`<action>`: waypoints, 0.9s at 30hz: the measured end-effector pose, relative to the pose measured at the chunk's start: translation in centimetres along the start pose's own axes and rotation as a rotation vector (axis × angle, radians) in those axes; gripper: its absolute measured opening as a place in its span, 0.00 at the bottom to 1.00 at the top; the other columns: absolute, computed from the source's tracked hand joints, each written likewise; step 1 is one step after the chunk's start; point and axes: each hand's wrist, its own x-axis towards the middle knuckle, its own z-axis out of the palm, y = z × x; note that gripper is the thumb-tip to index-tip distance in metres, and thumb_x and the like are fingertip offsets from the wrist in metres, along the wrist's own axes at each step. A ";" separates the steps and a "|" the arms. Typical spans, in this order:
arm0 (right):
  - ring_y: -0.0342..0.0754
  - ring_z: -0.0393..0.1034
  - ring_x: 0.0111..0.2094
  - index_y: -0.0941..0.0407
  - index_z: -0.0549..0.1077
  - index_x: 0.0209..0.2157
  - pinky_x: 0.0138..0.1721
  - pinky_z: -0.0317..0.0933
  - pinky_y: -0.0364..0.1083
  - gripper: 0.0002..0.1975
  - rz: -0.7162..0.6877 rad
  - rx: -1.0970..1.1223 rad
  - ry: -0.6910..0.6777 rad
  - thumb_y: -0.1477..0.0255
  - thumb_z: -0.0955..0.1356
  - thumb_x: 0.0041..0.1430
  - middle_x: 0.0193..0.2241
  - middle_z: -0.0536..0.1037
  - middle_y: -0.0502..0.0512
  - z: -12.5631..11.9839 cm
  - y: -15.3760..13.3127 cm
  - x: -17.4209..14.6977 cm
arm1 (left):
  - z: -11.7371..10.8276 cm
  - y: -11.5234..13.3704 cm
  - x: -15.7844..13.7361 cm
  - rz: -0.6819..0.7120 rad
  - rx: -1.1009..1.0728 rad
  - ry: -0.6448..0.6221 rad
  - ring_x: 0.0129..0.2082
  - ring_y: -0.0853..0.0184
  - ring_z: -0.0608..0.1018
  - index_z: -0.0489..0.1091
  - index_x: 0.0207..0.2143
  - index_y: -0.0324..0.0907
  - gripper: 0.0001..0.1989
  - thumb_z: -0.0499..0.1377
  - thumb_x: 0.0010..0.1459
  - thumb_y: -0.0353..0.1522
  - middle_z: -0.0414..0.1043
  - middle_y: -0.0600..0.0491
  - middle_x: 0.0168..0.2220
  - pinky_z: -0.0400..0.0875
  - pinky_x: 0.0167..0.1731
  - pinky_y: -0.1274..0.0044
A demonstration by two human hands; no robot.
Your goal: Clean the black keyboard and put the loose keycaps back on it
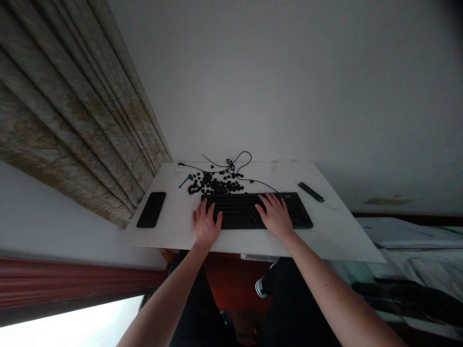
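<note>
A black keyboard (240, 212) lies flat along the front of a white table. My left hand (207, 222) rests on its left end, fingers spread and pointing away from me. Toward the right part of the keyboard, my right hand (275, 216) lies with its fingers apart. Neither hand is closed round anything. Just behind the keyboard is a heap of loose black keycaps (213, 184), and a small blue tool (185, 180) lies at the heap's left side. The keys under my palms and fingers are hidden.
A black phone (151, 210) lies at the table's left edge. A thin black cable (244, 154) loops behind the keycaps. On the right is a slim dark strip-like object (311, 192) with a clear end. The wall borders the white table (336, 241) behind; a patterned curtain (119, 144) hangs left.
</note>
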 end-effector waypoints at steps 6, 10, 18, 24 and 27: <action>0.61 0.58 0.64 0.56 0.69 0.60 0.64 0.47 0.64 0.26 -0.031 0.007 -0.019 0.58 0.58 0.69 0.62 0.68 0.63 -0.6 0.1 -0.4 | -0.9 -0.2 -0.6 0.008 -0.037 0.016 0.55 0.54 0.72 0.73 0.50 0.46 0.14 0.55 0.64 0.36 0.69 0.45 0.56 0.72 0.53 0.60; 0.61 0.59 0.63 0.57 0.71 0.58 0.63 0.48 0.64 0.26 -0.029 0.026 -0.004 0.58 0.58 0.69 0.61 0.69 0.64 -0.9 0.1 -0.9 | -1.2 -0.2 -1.1 0.008 0.008 -0.010 0.55 0.54 0.72 0.73 0.49 0.46 0.14 0.55 0.63 0.35 0.69 0.45 0.56 0.72 0.51 0.61; 0.61 0.61 0.61 0.58 0.72 0.57 0.63 0.48 0.65 0.25 -0.026 0.066 0.043 0.58 0.60 0.68 0.58 0.73 0.65 -0.5 0.1 -1.1 | -1.1 -0.6 4.8 -0.060 0.109 -0.217 0.50 0.57 0.75 0.74 0.45 0.46 0.12 0.51 0.66 0.32 0.75 0.47 0.48 0.64 0.54 0.61; 0.61 0.62 0.61 0.58 0.73 0.56 0.63 0.49 0.63 0.24 -0.024 0.076 0.055 0.59 0.59 0.69 0.57 0.74 0.65 -0.8 0.2 -1.2 | 0.4 -1.2 11.2 -0.223 0.211 -0.408 0.46 0.55 0.76 0.72 0.40 0.40 0.15 0.62 0.59 0.43 0.76 0.43 0.43 0.67 0.45 0.68; 0.61 0.63 0.60 0.58 0.73 0.55 0.63 0.49 0.64 0.24 -0.013 0.088 0.056 0.59 0.60 0.68 0.56 0.74 0.65 -0.9 0.2 -1.2 | 1.3 -1.7 13.2 -0.266 0.174 -0.543 0.41 0.59 0.77 0.71 0.39 0.40 0.15 0.63 0.58 0.43 0.77 0.46 0.38 0.67 0.38 0.74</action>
